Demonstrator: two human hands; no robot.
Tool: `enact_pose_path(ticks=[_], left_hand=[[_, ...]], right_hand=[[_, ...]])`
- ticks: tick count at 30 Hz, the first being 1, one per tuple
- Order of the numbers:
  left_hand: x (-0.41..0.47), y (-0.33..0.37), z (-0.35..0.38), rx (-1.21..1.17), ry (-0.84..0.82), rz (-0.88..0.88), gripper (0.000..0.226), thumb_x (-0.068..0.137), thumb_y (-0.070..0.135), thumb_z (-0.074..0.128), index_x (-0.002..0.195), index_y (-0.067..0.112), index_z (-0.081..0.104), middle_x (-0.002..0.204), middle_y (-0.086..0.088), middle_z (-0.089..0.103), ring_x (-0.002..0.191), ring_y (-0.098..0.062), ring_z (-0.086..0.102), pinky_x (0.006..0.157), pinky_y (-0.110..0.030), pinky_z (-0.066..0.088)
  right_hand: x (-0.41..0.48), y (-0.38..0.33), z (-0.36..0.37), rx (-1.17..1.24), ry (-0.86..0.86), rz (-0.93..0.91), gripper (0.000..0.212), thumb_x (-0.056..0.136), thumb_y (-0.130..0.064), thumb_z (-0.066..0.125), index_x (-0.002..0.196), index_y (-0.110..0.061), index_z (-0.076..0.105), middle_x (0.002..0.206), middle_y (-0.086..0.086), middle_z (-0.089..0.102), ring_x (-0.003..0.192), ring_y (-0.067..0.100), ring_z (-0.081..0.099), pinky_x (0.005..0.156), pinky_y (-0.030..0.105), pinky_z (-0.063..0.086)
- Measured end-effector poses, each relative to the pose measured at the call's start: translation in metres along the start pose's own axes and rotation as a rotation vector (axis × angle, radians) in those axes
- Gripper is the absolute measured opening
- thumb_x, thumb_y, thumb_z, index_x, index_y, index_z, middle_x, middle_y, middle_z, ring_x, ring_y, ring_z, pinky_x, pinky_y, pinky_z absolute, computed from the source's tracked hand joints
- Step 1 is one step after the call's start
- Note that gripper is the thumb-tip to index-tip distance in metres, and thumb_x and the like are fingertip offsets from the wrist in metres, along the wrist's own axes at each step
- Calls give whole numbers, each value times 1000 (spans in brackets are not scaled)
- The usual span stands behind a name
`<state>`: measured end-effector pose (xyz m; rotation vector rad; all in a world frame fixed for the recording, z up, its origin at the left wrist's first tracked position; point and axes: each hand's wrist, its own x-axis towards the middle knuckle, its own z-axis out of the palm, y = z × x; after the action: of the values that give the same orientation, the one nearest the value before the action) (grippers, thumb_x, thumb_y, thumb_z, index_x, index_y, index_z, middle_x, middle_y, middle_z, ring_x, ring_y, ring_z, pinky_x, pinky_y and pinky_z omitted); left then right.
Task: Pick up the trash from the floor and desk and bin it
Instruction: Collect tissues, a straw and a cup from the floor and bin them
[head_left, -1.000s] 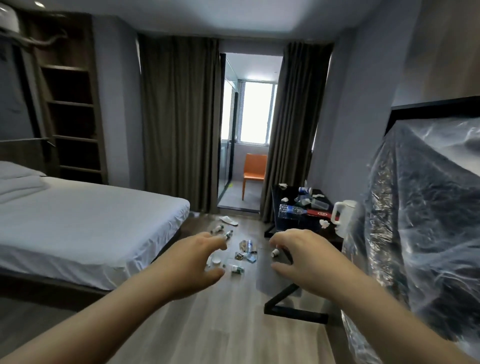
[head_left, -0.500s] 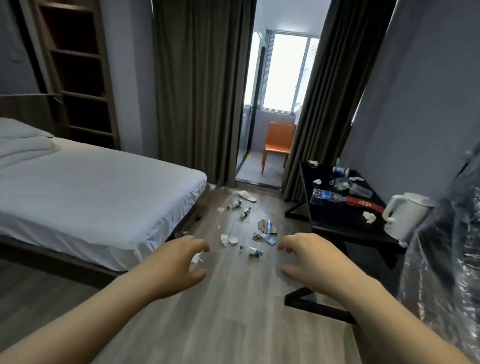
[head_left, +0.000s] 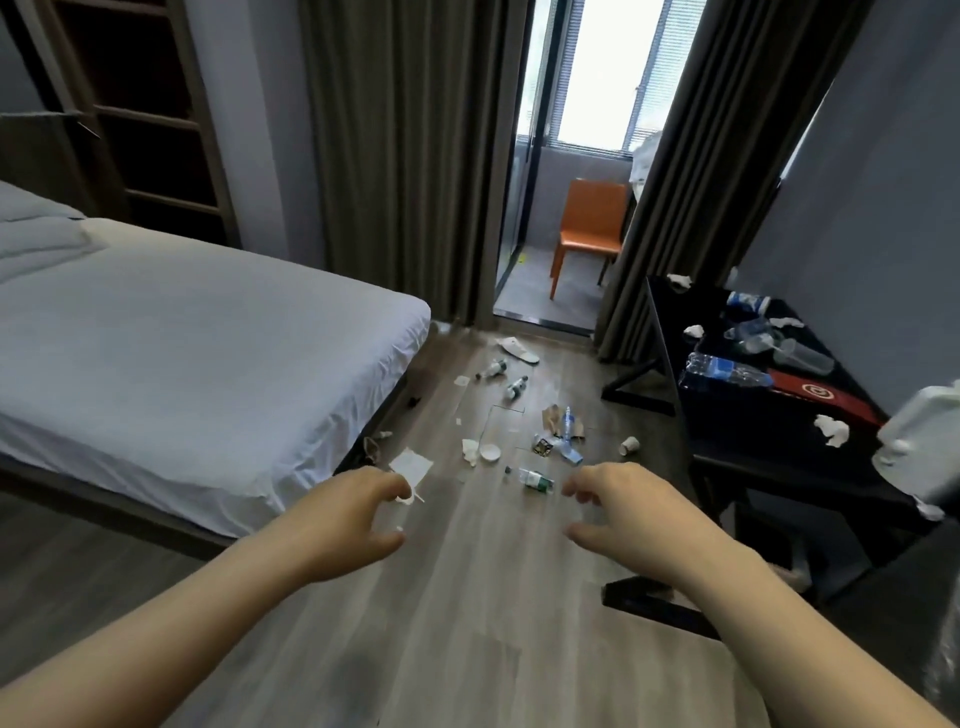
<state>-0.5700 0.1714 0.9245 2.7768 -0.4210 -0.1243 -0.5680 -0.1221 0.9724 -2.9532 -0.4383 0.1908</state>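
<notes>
Wooden floor (head_left: 467, 597) strewn with trash (head_left: 558, 434)

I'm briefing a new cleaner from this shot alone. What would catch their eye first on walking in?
First, the scatter of floor litter between the bed and the black desk: small bottles, paper scraps, a tipped paper cup. Next, the desk's own mess of crushed plastic bottles and crumpled tissues. Both hands, left hand and right hand, reach forward open and empty.
</notes>
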Motion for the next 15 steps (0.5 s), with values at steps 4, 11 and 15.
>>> enact_pose_path(ticks=[4,11,15], left_hand=[[71,-25,-3,-12,-11,-48,43,83,42,65,123,32,55,118,12,57,103,-5,54,85,-18,40],[189,-63,-5,-12,-63,-172,41,84,42,62,123,32,54,122,10,57,110,-8,55,91,-22,43],[241,-90,-3,-14,-122,-226,41,85,41,62,123,29,54,124,7,57,111,-9,55,86,-21,40]], right_hand=[[81,31,1,1,-5,-29,40,82,-38,60,121,-30,59,112,-9,62,104,9,58,82,25,47],[219,81,-1,13,-69,-78,40,83,-36,60,122,-29,59,116,-8,62,107,11,58,84,24,47],[287,97,4,2,-113,-92,39,82,-39,60,121,-30,59,115,-9,64,106,12,59,78,23,43]])
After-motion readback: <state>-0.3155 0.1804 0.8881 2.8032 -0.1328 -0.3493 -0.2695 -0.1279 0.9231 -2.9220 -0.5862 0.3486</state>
